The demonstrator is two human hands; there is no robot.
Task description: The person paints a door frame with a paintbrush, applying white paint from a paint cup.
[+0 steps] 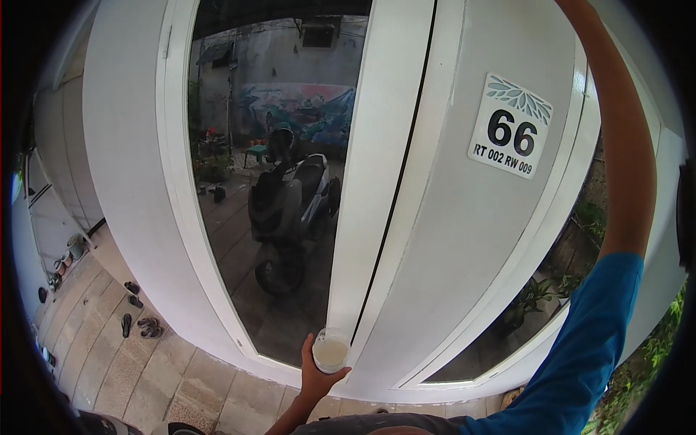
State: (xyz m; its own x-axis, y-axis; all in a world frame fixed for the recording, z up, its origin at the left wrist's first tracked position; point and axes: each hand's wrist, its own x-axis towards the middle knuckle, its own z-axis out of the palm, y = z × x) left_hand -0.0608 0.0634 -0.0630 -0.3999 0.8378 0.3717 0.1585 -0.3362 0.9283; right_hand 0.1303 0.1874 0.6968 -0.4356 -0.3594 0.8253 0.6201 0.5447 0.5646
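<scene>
Low in the middle of the head view, my left hand (316, 375) is closed around a clear cup (332, 351) with a pale, whitish content inside. The cup is held in front of the white frame between the dark glass and the grey wall. My right arm (629, 167), in a blue sleeve, reaches up along the right side. Its hand lies beyond the top edge of the view.
A house-number plate (510, 126) reading 66 is on the grey wall (453, 210). The dark glass pane (239, 239) reflects a parked scooter. Several sandals (149, 328) lie on the paved floor (196, 388) at left. Greenery (656, 348) grows at lower right.
</scene>
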